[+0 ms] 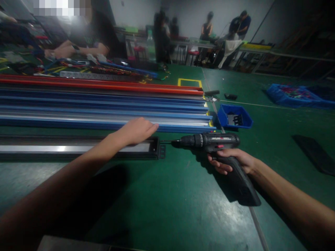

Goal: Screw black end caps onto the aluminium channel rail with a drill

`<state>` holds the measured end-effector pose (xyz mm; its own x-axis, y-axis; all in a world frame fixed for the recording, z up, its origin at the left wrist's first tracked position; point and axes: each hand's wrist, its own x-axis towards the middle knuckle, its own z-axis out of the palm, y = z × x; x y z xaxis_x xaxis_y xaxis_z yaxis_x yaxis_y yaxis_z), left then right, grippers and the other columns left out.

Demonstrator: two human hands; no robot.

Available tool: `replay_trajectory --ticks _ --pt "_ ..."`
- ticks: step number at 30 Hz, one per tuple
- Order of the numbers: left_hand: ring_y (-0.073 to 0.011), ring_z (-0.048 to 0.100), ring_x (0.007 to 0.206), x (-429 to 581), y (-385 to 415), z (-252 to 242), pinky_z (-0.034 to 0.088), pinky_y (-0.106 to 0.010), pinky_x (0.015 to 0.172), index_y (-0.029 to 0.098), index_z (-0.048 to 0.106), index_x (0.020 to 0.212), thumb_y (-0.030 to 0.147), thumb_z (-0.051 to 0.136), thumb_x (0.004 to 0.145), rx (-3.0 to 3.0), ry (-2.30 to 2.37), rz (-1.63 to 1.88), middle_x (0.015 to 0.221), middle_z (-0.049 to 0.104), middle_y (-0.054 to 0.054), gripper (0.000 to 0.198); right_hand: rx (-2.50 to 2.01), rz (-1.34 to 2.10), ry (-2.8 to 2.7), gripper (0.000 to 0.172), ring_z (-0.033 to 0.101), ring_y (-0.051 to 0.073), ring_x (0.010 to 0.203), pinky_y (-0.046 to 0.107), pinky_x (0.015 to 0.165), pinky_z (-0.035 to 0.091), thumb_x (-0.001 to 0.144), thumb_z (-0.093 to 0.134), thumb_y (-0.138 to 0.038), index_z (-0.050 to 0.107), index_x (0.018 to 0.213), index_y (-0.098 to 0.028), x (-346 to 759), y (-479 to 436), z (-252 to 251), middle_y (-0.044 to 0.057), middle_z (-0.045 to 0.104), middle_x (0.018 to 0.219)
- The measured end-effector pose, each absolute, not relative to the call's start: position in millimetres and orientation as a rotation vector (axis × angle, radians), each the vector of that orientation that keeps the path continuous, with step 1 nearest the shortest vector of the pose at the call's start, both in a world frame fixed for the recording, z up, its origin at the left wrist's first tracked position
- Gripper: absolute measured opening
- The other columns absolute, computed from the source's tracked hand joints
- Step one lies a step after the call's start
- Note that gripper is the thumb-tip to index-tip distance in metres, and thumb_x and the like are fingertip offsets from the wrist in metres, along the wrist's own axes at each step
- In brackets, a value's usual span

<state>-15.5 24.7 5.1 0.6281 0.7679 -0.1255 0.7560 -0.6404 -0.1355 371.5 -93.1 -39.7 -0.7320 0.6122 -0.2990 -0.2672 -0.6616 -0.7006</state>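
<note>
My right hand (pixel 230 160) is wrapped around the grip of a black cordless drill (pixel 221 140), which lies level and points left. Its long thin bit (pixel 167 141) reaches the end cap (pixel 159 148) of a long black channel (pixel 65 148) with a silvery inner strip. Whether the tip sits in a screw is too small to tell. Near that same end, my left hand (pixel 137 130) grips the channel from above, its fingers bent over the far side and partly hidden.
Blue channels (pixel 104 113) and a red-orange channel (pixel 104 83) lie side by side behind. A blue bin (pixel 235 116) holds small dark and grey parts. At right are a dark flat object (pixel 314 153) and a blue tray (pixel 298 96). Another person's hands (pixel 62 50) are across the table.
</note>
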Motion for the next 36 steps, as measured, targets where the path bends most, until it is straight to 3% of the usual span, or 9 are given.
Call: replay_trajectory --ticks 9,21,29,36 --pt "-0.0286 0.070 0.080 -16.2 24.6 5.5 0.040 -0.036 0.065 0.019 0.080 0.110 0.043 0.021 0.111 -2.772 -1.265 0.279 0.086 0.078 -0.013 0.063 -0.757 2.357 -0.880 0.030 0.052 0.004 0.051 0.021 0.061 0.058 0.097 0.074 -0.028 0.077 0.112 -0.002 371.3 -93.7 -39.0 0.007 0.068 0.086" --pt "-0.0275 0.072 0.080 -15.8 24.9 4.8 0.045 -0.036 0.069 0.019 0.081 0.105 0.046 0.022 0.110 -2.792 -1.290 0.227 0.087 0.079 -0.014 0.065 -0.768 2.352 -0.876 0.030 0.051 0.004 0.050 0.022 0.061 0.057 0.097 0.074 -0.028 0.076 0.111 -0.002 370.4 -94.6 -37.3 0.006 0.067 0.085" --pt "-0.0289 0.072 0.083 -14.5 23.9 6.7 0.045 -0.037 0.070 0.019 0.079 0.116 0.042 0.023 0.110 -2.758 -1.272 0.315 0.092 0.080 -0.014 0.061 -0.752 2.350 -0.888 0.028 0.051 0.004 0.051 0.021 0.061 0.057 0.098 0.073 -0.027 0.077 0.112 -0.003 370.2 -94.4 -37.4 0.006 0.068 0.086" --pt "-0.0281 0.072 0.083 -12.2 22.5 8.1 0.043 -0.035 0.068 0.019 0.080 0.110 0.043 0.023 0.111 -2.758 -1.310 0.288 0.092 0.080 -0.014 0.062 -0.766 2.355 -0.899 0.028 0.051 0.004 0.049 0.021 0.060 0.057 0.097 0.074 -0.029 0.076 0.108 -0.003 371.0 -94.3 -37.9 0.005 0.067 0.084"
